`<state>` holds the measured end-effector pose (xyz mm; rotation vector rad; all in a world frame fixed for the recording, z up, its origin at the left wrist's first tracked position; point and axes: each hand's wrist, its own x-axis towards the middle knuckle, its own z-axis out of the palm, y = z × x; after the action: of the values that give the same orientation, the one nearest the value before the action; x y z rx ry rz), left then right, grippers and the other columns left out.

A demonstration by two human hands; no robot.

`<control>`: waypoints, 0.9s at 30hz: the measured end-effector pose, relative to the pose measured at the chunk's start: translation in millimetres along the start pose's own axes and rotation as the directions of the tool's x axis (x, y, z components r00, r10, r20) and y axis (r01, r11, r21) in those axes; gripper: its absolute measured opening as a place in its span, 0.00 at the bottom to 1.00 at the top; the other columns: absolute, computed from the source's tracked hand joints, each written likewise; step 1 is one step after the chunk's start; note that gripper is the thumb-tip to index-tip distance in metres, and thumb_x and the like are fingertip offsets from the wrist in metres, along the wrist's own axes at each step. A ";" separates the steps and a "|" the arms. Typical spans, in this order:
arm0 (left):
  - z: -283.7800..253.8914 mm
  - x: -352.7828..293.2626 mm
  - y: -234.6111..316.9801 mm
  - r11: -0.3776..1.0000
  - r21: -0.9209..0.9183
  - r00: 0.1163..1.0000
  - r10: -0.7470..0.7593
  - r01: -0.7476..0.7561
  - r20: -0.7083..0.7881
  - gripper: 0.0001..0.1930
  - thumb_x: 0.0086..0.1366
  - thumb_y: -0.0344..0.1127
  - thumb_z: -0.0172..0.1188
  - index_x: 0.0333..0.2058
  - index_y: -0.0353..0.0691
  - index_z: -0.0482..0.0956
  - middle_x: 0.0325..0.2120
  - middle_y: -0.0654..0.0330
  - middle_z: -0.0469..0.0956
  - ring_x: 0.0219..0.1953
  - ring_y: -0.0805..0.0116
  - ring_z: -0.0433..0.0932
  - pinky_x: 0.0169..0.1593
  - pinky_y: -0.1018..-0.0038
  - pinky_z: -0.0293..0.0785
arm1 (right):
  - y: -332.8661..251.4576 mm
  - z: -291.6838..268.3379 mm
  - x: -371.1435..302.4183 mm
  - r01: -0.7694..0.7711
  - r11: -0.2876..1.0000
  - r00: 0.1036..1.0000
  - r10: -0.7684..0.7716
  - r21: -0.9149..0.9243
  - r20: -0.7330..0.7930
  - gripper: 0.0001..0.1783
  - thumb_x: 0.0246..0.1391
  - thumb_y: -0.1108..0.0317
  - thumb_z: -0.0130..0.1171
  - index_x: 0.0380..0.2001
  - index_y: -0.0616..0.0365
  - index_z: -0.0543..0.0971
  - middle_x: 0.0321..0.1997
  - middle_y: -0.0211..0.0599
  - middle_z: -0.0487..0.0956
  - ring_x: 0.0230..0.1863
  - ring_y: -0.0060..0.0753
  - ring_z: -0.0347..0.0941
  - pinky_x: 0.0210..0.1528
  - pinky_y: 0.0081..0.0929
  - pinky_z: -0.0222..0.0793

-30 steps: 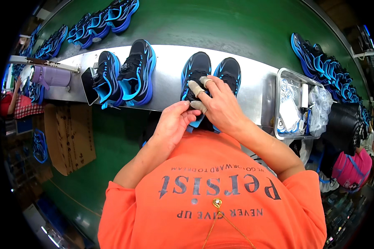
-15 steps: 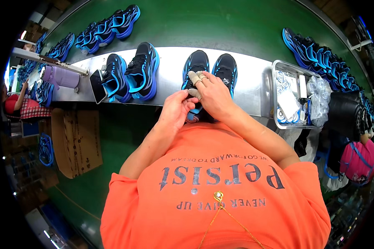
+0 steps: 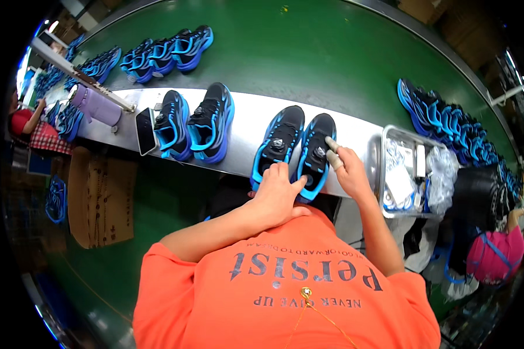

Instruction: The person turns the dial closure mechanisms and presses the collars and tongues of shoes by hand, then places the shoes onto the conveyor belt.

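Note:
A pair of black-and-blue sneakers stands in front of me, toes pointing away: a left sneaker (image 3: 284, 131) and a right sneaker (image 3: 318, 136). My left hand (image 3: 275, 196) lies at their heels, fingers bent over the left one's opening and thumb stretched toward the right one's heel. Beside the right sneaker is my right hand (image 3: 349, 166), its two covered fingertips stretched out against the shoe's side and nothing gripped. Farther left, another sneaker pair (image 3: 213, 122) stands on the metal ledge (image 3: 244, 145), untouched by either hand.
A metal tray (image 3: 384, 200) with small parts and clear plastic sits at the right. Left are a phone (image 3: 146, 131) and a purple bottle (image 3: 96, 104). Sneaker rows (image 3: 448, 122) stand on the green belt (image 3: 308, 52). A cardboard box (image 3: 102, 200) and co-workers flank me.
My hands have parted: the left moved to the heels, while the right shifted right to the right sneaker's side. Both sneakers now show more fully and tilt differently. The view has shifted.

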<state>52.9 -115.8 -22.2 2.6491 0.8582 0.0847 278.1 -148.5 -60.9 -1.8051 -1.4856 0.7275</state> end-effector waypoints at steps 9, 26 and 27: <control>-20.8 111.4 -106.5 0.983 -0.159 0.963 0.049 -0.093 -0.264 0.22 0.41 0.39 0.77 0.36 0.43 0.80 0.32 0.48 0.71 0.37 0.46 0.72 0.41 0.58 0.71 | 15.8 -24.1 -0.8 -0.058 0.996 0.997 0.061 0.065 -0.040 0.15 0.64 0.61 0.55 0.46 0.58 0.81 0.31 0.42 0.75 0.32 0.35 0.71 0.38 0.29 0.67; -173.9 -11.5 -243.1 0.911 -0.079 0.870 -0.411 0.406 -0.273 0.21 0.60 0.30 0.60 0.54 0.36 0.75 0.49 0.52 0.78 0.51 0.61 0.77 0.55 0.67 0.71 | -67.3 20.4 62.5 0.157 0.987 0.950 -0.157 0.022 0.269 0.17 0.60 0.62 0.59 0.51 0.52 0.80 0.37 0.40 0.77 0.38 0.40 0.74 0.44 0.33 0.71; -167.6 -42.9 -258.6 0.745 -0.171 0.746 -0.662 0.645 -0.070 0.24 0.57 0.31 0.63 0.55 0.35 0.74 0.49 0.53 0.77 0.51 0.67 0.75 0.53 0.69 0.72 | -77.3 30.3 68.2 0.230 0.972 0.918 -0.236 0.057 0.318 0.19 0.59 0.60 0.60 0.53 0.51 0.79 0.37 0.41 0.77 0.38 0.41 0.75 0.44 0.33 0.71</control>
<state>-153.4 106.7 46.5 2.0796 1.7150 0.1253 221.3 -67.8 -18.4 -1.5084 -1.8622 0.9447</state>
